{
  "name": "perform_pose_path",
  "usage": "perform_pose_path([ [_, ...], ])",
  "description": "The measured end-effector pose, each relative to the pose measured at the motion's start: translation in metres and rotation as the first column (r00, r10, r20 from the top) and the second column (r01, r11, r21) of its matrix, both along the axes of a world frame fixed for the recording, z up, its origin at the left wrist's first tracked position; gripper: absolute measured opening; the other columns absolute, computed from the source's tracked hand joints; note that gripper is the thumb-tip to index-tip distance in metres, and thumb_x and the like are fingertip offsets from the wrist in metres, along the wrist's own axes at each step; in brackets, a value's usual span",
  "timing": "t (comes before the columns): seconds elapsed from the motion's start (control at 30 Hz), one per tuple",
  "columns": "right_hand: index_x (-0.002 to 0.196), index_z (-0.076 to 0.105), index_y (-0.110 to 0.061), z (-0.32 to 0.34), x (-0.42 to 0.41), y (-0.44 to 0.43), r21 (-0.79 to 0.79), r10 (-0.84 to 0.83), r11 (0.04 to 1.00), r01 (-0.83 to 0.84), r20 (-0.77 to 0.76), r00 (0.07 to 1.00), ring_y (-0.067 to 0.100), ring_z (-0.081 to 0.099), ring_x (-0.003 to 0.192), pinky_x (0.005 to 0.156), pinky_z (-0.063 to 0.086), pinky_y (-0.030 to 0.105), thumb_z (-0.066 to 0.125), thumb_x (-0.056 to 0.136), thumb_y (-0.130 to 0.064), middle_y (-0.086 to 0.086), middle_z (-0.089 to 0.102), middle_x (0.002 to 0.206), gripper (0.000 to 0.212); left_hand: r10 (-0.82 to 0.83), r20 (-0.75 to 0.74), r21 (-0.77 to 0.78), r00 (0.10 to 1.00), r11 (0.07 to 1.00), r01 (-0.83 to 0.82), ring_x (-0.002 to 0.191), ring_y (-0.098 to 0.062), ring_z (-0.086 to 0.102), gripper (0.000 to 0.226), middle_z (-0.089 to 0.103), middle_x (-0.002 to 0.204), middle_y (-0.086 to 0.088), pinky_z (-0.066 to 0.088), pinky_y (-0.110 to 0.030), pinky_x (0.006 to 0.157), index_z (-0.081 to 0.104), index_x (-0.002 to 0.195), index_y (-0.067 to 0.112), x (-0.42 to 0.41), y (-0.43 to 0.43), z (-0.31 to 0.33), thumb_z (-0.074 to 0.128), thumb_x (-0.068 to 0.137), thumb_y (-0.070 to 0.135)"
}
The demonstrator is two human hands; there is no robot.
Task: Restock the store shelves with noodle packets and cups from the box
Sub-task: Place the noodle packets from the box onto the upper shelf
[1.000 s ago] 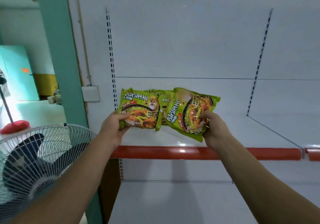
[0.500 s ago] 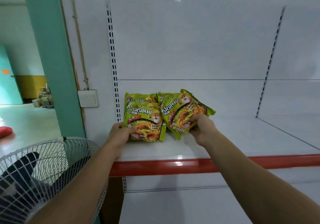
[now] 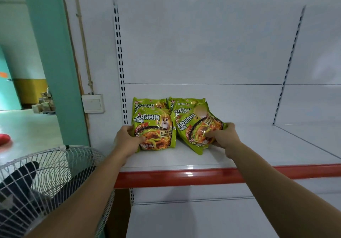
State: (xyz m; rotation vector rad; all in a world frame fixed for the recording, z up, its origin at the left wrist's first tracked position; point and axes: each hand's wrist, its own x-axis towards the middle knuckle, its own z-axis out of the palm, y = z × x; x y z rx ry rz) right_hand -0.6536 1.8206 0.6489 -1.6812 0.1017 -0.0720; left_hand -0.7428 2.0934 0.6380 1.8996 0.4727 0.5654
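As left grip (image 3: 127, 138) clasps packet (image 3: 155, 129), right (image 3: 224, 136) clasps another (image 3: 200, 132)

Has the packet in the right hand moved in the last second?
Yes. The right hand has carried its noodle packet away from the red front strip, deeper onto the shelf, towards the packets already at the back.

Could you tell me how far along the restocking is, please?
Done: two green noodle packets lie at the back of the shelf. In hand: the left hand grips a front packet, the right hand grips a tilted packet beside it. Left: release both, then stock the shelf's right side.
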Motion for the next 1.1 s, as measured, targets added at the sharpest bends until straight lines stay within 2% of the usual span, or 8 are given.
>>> perform_pose_path([
  [0.07,0.116,0.040,-0.011,-0.002,0.000,0.002,-0.164,-0.019,0.986,0.019,0.002,1.000,0.030,0.062,0.099,0.083,0.058,0.047,0.087,0.068,-0.018,0.014,0.057,0.115,0.067,0.040,0.014,0.019,0.999,0.999,-0.040,0.099,-0.025,0.060,0.062,0.058,0.112,-0.005,0.055,-0.048,0.090,0.049,0.132,0.009,0.002,-0.002,0.000,0.080,0.080,0.018],
  [0.17,0.120,0.045,-0.011,-0.001,0.001,-0.001,-0.463,-0.022,0.886,0.036,0.036,0.999,0.029,0.058,0.103,0.086,0.054,0.044,0.085,0.067,-0.044,0.010,0.053,0.117,0.075,0.039,0.009,0.067,0.999,0.997,-0.040,0.101,-0.027,0.062,0.063,0.060,0.116,-0.006,0.054,-0.049,0.090,0.048,0.134,0.010,0.004,-0.002,0.000,0.080,0.081,0.023],
  [0.27,0.122,0.047,-0.013,0.003,-0.001,-0.006,-0.624,0.007,0.781,0.011,0.026,1.000,0.029,0.056,0.108,0.092,0.051,0.045,0.080,0.067,-0.059,0.008,0.057,0.116,0.079,0.036,0.024,0.172,0.999,0.984,-0.039,0.102,-0.027,0.063,0.066,0.058,0.125,-0.007,0.054,-0.048,0.090,0.047,0.137,0.011,0.003,-0.004,0.001,0.079,0.081,0.023],
  [0.37,0.115,0.048,-0.017,0.006,-0.005,-0.009,-0.719,0.025,0.695,0.000,0.024,0.999,0.026,0.057,0.103,0.090,0.051,0.042,0.073,0.069,-0.067,0.004,0.061,0.108,0.072,0.078,0.049,0.353,0.996,0.931,-0.090,0.119,-0.029,0.054,0.075,0.047,0.138,-0.011,0.047,-0.044,0.096,0.042,0.142,0.014,0.002,-0.009,0.002,0.081,0.079,0.026],
  [0.47,0.112,0.050,-0.018,0.007,-0.004,-0.012,-0.710,0.031,0.704,-0.003,0.027,0.999,0.024,0.058,0.101,0.090,0.051,0.042,0.072,0.070,-0.067,0.003,0.062,0.106,0.068,0.104,0.081,0.510,0.991,0.850,-0.131,0.133,-0.028,0.039,0.083,0.037,0.147,-0.008,0.040,-0.045,0.104,0.035,0.147,0.016,0.001,-0.014,0.004,0.081,0.079,0.029],
  [0.67,0.134,0.047,-0.010,0.015,-0.010,-0.027,-0.595,0.030,0.803,0.029,0.090,0.996,0.021,0.052,0.100,0.086,0.047,0.036,0.072,0.083,-0.045,0.008,0.059,0.122,0.067,-0.017,0.179,0.679,0.984,0.726,-0.110,0.131,-0.024,0.040,0.058,0.049,0.141,-0.003,0.036,-0.040,0.106,0.050,0.139,0.019,-0.001,-0.035,0.011,0.071,0.087,0.029],
  [0.87,0.133,0.052,-0.013,0.023,-0.010,-0.040,-0.603,0.006,0.793,0.085,0.147,0.989,0.022,0.057,0.109,0.092,0.050,0.039,0.068,0.085,-0.041,0.005,0.062,0.125,0.058,-0.324,0.123,0.449,0.938,0.861,0.239,0.098,-0.007,0.062,0.023,0.065,0.105,0.014,0.050,-0.026,0.080,0.064,0.115,0.026,-0.002,-0.084,0.022,0.064,0.093,0.035],
  [1.1,0.130,0.055,-0.019,0.029,-0.017,-0.070,-0.714,-0.035,0.678,0.175,0.206,0.978,0.021,0.059,0.106,0.084,0.049,0.032,0.063,0.087,-0.036,0.001,0.063,0.124,0.047,-0.607,-0.036,0.464,0.794,0.694,0.551,0.083,0.000,0.061,0.017,0.064,0.091,0.017,0.055,-0.029,0.080,0.066,0.102,0.032,-0.018,-0.164,0.024,0.065,0.089,0.043],
])
